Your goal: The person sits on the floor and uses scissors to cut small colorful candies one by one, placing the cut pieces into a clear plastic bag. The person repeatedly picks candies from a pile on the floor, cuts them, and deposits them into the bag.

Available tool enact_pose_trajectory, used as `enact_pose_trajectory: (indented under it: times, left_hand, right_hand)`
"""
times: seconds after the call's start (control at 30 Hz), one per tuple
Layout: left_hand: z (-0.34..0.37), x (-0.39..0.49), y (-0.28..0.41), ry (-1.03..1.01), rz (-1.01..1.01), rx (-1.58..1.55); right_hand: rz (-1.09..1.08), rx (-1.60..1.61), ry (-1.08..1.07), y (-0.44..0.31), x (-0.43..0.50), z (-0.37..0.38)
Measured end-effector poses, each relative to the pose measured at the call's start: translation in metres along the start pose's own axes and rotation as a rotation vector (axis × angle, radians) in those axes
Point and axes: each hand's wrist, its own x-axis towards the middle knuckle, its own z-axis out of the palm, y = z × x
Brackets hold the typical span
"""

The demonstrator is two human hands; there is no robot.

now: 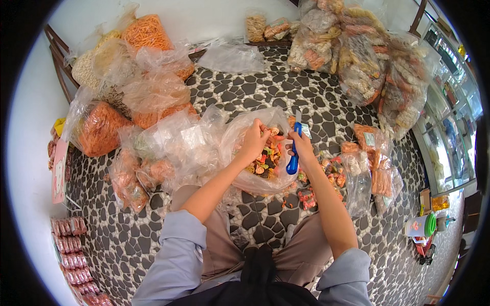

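Observation:
A large clear plastic bag [239, 179] stands wide open on the floor before me, holding many colorful snack pieces [270, 158], some of them spiral-shaped. Over the bag's mouth, my left hand [254, 141] has its fingertips pinched together beside a pale spiral piece. Whether it grips a piece cannot be made out. My right hand [301, 148] holds a blue snap-off utility knife [293, 162] at the bag's right rim, its blade extended and pointing away from me. Small packs of colorful snacks [337, 172] lie just right of the bag.
Bags of orange snacks [103, 128] and crumpled clear plastic [183, 141] crowd the left. Large stuffed bags [360, 57] stand at the back right. Snack packs [377, 160] lie nearer, by a glass display case [448, 126]. A green-lidded jug [419, 225] stands at right.

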Motion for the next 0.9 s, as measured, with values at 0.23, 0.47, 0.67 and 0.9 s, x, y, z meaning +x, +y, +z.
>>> enact_pose_trajectory:
  times: [0.23,0.47,0.67,0.9]
  left_hand:
    - [0.014,-0.002,-0.014,0.013,-0.046,-0.584]
    - [0.010,-0.001,-0.022,0.013,-0.181,-0.749]
    - [0.006,0.004,-0.037,-0.054,-0.055,-0.639]
    - [0.010,-0.001,-0.046,-0.063,-0.125,-0.630]
  right_hand:
    - [0.359,0.547,-0.321,0.002,-0.006,0.009]
    - [0.078,0.330,-0.104,0.000,0.011,0.018]
    - [-0.079,0.198,-0.143,0.007,0.015,0.024]
    - [-0.144,0.101,-0.109,0.018,0.021,0.031]
